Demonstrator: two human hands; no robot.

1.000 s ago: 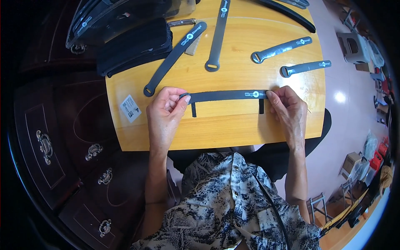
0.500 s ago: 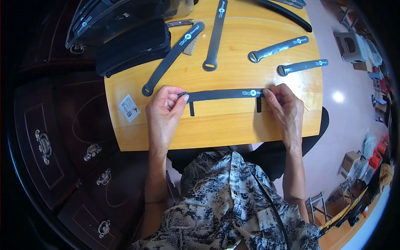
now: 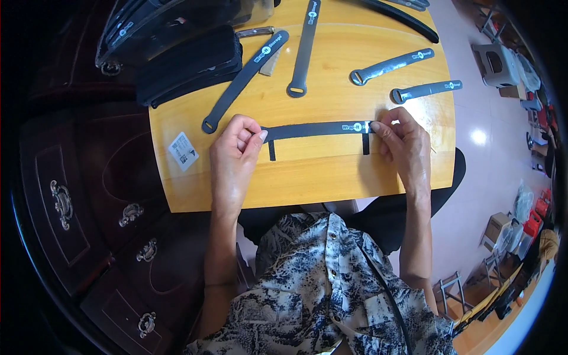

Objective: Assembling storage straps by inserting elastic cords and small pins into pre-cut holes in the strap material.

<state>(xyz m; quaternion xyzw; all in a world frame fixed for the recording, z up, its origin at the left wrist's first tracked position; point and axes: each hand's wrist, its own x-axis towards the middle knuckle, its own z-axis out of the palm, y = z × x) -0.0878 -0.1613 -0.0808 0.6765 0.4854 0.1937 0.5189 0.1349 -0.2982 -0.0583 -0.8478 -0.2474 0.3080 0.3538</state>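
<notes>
A dark grey hook-and-loop storage strap [image 3: 313, 129] with pale printing stretches almost level between my hands, over the near half of the wooden table. Its left end is pinched between the thumb and fingers of my left hand [image 3: 232, 157], which cover the tip. My right hand [image 3: 407, 145] pinches the printed right end, where a bright glint shows. Two short black strips, a left one [image 3: 272, 151] and a right one [image 3: 365, 144], lie on the table, extending below the strap's lower edge near its ends.
More slotted straps [image 3: 242, 86] [image 3: 304, 56] [image 3: 393, 66] [image 3: 427, 91] lie farther back. At far left sit a black stack [image 3: 195, 68], a clear plastic package [image 3: 177, 26] and a brown handle [image 3: 254, 32]. A white label [image 3: 183, 151] lies left; dark drawers [image 3: 59, 207] stand beside the table [image 3: 296, 183].
The view has shifted slightly. Both hands keep their pinch on the strap; the right fingers cover a bit more of its printing, and a glint has appeared there.
</notes>
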